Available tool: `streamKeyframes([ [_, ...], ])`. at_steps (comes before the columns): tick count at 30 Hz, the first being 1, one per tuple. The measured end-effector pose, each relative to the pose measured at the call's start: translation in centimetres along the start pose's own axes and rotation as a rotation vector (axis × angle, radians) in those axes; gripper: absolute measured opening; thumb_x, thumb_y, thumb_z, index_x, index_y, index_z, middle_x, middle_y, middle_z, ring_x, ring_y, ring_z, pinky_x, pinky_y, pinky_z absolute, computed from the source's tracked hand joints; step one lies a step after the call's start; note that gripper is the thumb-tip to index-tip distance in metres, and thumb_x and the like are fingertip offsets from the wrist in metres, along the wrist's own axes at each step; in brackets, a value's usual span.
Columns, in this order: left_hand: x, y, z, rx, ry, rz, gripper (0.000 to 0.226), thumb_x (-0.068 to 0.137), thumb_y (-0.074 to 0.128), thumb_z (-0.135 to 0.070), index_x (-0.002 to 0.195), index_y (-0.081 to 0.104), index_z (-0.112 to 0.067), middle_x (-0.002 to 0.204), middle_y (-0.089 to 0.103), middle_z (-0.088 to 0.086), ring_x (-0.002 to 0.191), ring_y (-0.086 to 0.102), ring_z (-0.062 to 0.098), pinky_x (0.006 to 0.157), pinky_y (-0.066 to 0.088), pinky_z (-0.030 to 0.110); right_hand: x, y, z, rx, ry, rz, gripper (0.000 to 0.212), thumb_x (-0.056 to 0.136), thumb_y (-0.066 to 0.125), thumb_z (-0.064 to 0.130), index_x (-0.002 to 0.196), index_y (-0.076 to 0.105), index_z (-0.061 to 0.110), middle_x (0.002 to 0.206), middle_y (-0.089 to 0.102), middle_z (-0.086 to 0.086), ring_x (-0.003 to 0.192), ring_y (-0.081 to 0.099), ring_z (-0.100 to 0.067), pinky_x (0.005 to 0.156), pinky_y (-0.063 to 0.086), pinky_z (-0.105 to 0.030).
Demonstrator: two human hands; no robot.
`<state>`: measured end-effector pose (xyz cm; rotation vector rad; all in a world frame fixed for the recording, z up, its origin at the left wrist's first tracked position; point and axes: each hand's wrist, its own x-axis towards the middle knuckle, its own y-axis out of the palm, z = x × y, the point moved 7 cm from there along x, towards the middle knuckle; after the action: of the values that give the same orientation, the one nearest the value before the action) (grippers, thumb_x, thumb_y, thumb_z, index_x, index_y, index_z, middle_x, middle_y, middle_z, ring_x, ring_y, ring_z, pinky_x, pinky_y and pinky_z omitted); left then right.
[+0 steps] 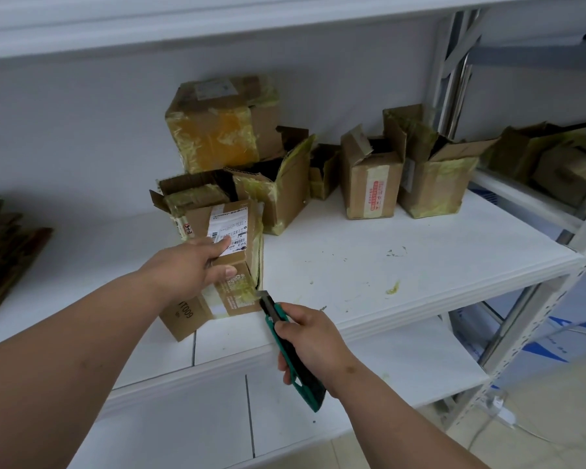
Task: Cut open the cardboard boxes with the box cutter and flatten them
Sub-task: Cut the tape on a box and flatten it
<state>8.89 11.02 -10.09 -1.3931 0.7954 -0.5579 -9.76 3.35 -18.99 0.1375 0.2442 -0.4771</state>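
Cardboard box (232, 262) steadied under left hand (186, 265), fingers extended; box cutter (286, 346) gripped in right hand (313, 340), blade at corner; other boxes (369, 177) uncut.

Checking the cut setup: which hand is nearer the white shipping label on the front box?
Left. The left hand rests on the shipping label; the right hand holds the box cutter below it.
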Motion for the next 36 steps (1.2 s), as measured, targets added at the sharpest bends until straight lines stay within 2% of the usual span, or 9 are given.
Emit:
streamKeyframes([
  [1,0.1,0.0,-0.2,-0.006,-0.001,-0.005,0.067,0.095,0.039,-0.061,0.154,0.014,-0.043,0.162,0.017,-0.003,0.146,0.024,0.021,0.111,0.032,0.037,0.0,-0.5,0.0,-0.051,-0.040,-0.060,0.030,0.102,0.045,0.016,0.119,0.062,0.033,0.063,0.057,-0.011,0.044,0.053,-0.019,0.049,0.053,-0.032],
  [3,0.4,0.0,-0.7,0.005,-0.005,-0.009,0.067,0.094,0.039,-0.062,0.154,0.015,-0.043,0.162,0.019,-0.001,0.144,0.029,0.023,0.109,0.035,0.038,0.1,-1.1,0.4,-0.291,-0.174,-0.186,0.029,0.100,0.045,0.029,0.120,0.057,0.047,0.071,0.060,0.002,0.057,0.060,-0.018,0.064,0.059,-0.038],
  [5,0.6,0.0,-1.0,0.005,-0.013,-0.011,0.067,0.094,0.039,-0.063,0.153,0.015,-0.043,0.161,0.020,0.001,0.142,0.032,0.025,0.107,0.038,0.038,0.1,-0.8,0.9,-0.558,-0.283,-0.236,0.039,0.101,0.041,0.038,0.138,0.045,0.049,0.084,0.062,0.012,0.080,0.065,-0.020,0.077,0.057,-0.038],
  [9,0.8,-0.3,-1.3,0.006,-0.016,-0.019,0.067,0.094,0.038,-0.063,0.153,0.017,-0.042,0.159,0.024,0.003,0.138,0.037,0.025,0.104,0.040,0.037,-0.2,-0.6,1.4,-0.814,-0.361,-0.276,0.048,0.104,0.033,0.038,0.152,0.027,0.042,0.105,0.069,0.004,0.091,0.062,-0.020,0.078,0.050,-0.034],
  [13,0.9,-0.4,-1.7,0.004,-0.025,-0.032,0.067,0.094,0.038,-0.063,0.154,0.018,-0.041,0.158,0.026,0.004,0.137,0.039,0.026,0.103,0.040,0.037,-0.3,-0.3,1.5,-0.837,-0.365,-0.314,0.050,0.104,0.032,0.037,0.154,0.022,0.042,0.097,0.066,0.000,0.086,0.061,-0.021,0.074,0.050,-0.036],
  [17,1.1,-0.3,-1.7,-0.001,-0.033,-0.031,0.067,0.093,0.039,-0.064,0.153,0.019,-0.041,0.158,0.025,0.004,0.138,0.038,0.027,0.104,0.039,0.037,0.0,-0.7,1.4,-0.818,-0.373,-0.367,0.051,0.104,0.033,0.036,0.153,0.022,0.043,0.098,0.066,0.001,0.088,0.061,-0.022,0.078,0.051,-0.038],
  [21,1.1,-0.3,-1.7,-0.001,-0.032,-0.032,0.068,0.093,0.038,-0.065,0.153,0.018,-0.041,0.158,0.025,0.005,0.138,0.037,0.028,0.105,0.039,0.038,0.4,-0.5,1.6,-0.848,-0.381,-0.359,0.051,0.104,0.033,0.036,0.153,0.023,0.041,0.096,0.066,0.001,0.085,0.061,-0.022,0.074,0.050,-0.036],
  [26,1.1,-0.3,-1.7,0.004,-0.037,-0.030,0.068,0.092,0.038,-0.066,0.153,0.019,-0.042,0.157,0.026,0.006,0.137,0.038,0.028,0.105,0.042,0.040,0.3,0.0,1.0,-0.874,-0.399,-0.379,0.062,0.092,0.018,0.045,0.153,0.027,0.040,0.094,0.068,0.001,0.081,0.062,-0.023,0.071,0.052,-0.038],
  [36,1.3,-0.5,-1.4,0.087,-0.055,-0.029,0.072,0.086,0.035,-0.075,0.151,0.019,-0.047,0.154,0.033,0.001,0.135,0.040,0.028,0.100,0.046,0.044,0.2,0.2,0.5,-0.845,-0.446,-0.455,0.060,0.094,0.021,0.044,0.152,0.031,0.037,0.098,0.070,0.002,0.078,0.062,-0.020,0.070,0.054,-0.038],
])
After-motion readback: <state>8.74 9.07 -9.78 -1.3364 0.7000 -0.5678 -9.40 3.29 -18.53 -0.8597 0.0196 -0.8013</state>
